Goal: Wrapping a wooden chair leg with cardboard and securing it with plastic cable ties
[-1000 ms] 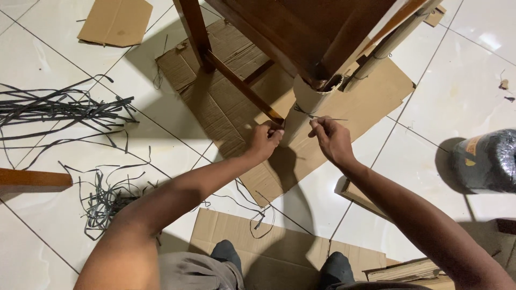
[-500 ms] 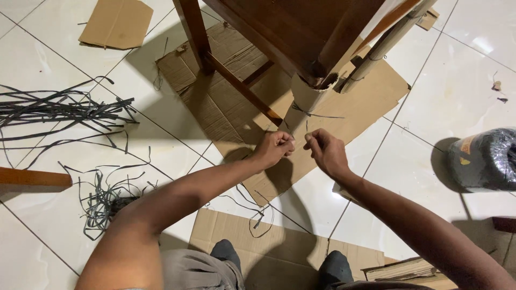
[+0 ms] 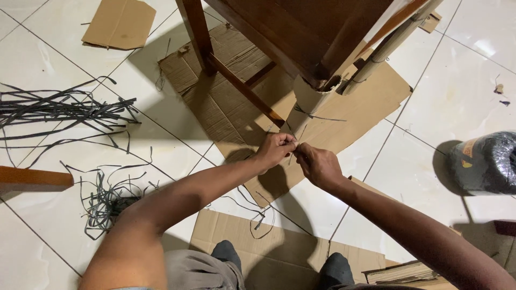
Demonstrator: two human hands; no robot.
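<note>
My left hand [image 3: 275, 150] and my right hand [image 3: 318, 165] meet fingertip to fingertip over the floor, each pinching a thin dark string [image 3: 299, 134]. The string runs up to a table leg wrapped in cardboard [image 3: 309, 102], where it is tied around the wrap. The dark wooden table [image 3: 301, 32] stands above, on a flattened cardboard sheet [image 3: 355, 113]. A second leg with a cardboard tube [image 3: 388, 45] leans at the upper right.
Dark plastic strips [image 3: 59, 110] lie in heaps on the white tile floor at the left. A black wrapped roll [image 3: 486, 161] sits at the right edge. More flat cardboard [image 3: 121, 22] lies at the top left and under my knees [image 3: 252, 244]. A wooden piece [image 3: 32, 177] juts in from the left.
Both hands have drawn down and together, away from the wrapped leg, pulling the string ends toward me. My right hand has closed in on my left.
</note>
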